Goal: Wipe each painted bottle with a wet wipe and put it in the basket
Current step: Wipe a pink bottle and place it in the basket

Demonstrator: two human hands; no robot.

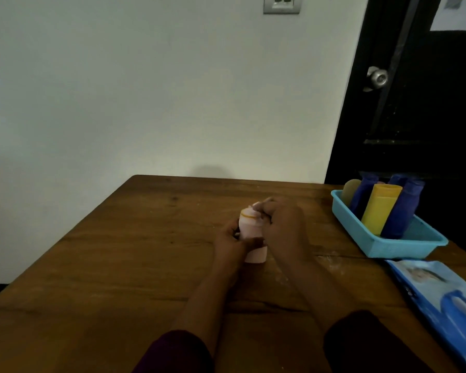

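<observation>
Pink bottle (249, 232): frame centre, between both hands.
Left hand (228, 244): fingers curl round its lower body.
Right hand (283, 224): fingers press a wet wipe (256, 205) on its top.
Basket (404, 249): right edge, holding yellow and blue bottles.

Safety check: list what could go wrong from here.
1. The left hand holds the pink bottle low while the right hand presses a wet wipe on its top; it could slip from that grip and topple.
2. The turquoise basket already holds a leaning yellow bottle and blue bottles; adding another may knock them over.
3. The basket sits near the table's right edge; a bump could push it off.
</observation>
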